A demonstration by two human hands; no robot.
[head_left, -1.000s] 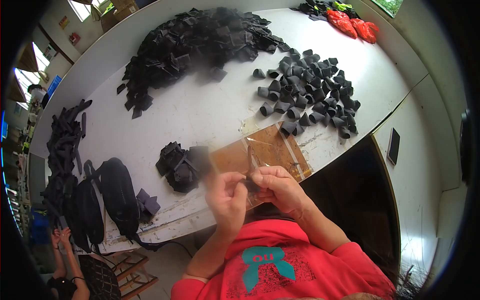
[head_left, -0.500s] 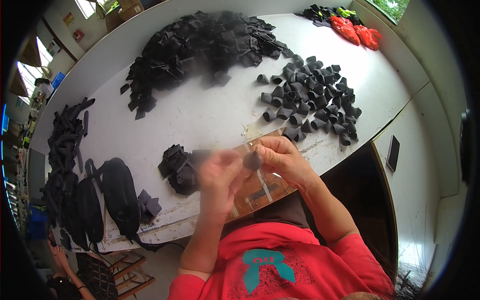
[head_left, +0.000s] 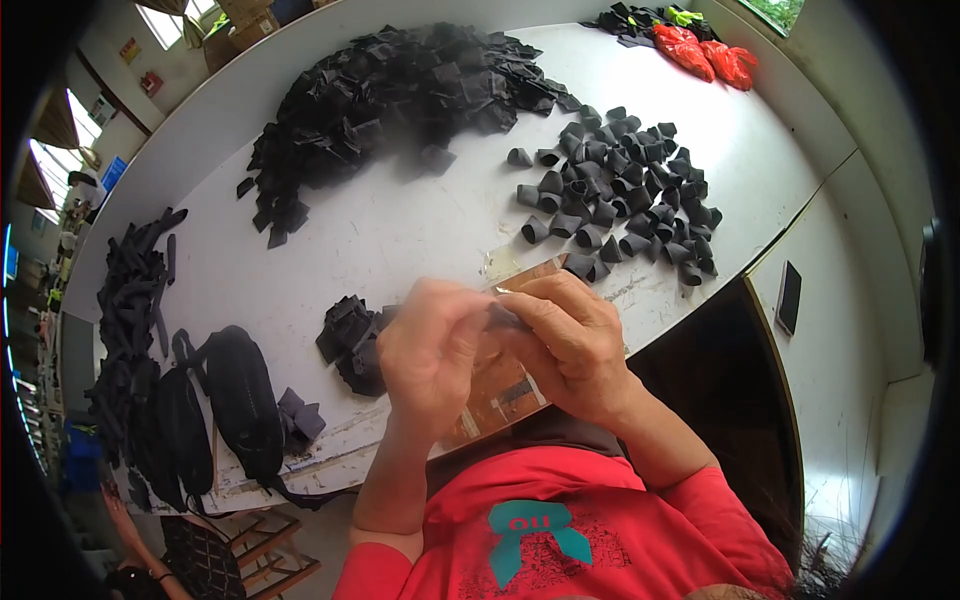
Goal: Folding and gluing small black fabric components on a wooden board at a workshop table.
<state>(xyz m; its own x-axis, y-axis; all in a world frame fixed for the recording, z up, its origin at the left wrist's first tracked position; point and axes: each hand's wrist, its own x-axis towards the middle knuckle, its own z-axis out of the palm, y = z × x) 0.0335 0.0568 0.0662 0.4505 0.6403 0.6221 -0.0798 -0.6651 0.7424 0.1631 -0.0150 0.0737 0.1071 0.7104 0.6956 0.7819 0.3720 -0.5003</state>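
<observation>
My right hand point(head_left: 572, 335) is closed on a small dark grey fabric piece point(head_left: 505, 318), mostly covered by the fingers. My left hand point(head_left: 432, 350), partly smeared by motion, meets it from the other side, its curled fingers and thumb at the same piece. Both hands are over a brown board point(head_left: 490, 400) at the table's near edge. Beside my left hand sits a small stack of flat dark pieces point(head_left: 350, 335). Beyond my right hand, several pieces curled into short cones point(head_left: 620, 190) are spread on the white table point(head_left: 390, 235).
A large heap of flat black pieces point(head_left: 350, 110) covers the far table. Dark rolled strips point(head_left: 130, 290) and black pouches point(head_left: 240, 395) lie at left. Red plastic bags point(head_left: 700, 55) sit far right; a phone point(head_left: 789, 298) rests on the right-hand surface. Another person's arm point(head_left: 135, 535) shows lower left.
My left hand has come in to the right and closer to my right hand. The grey piece, seen as a cone before, is now mostly covered by my fingers.
</observation>
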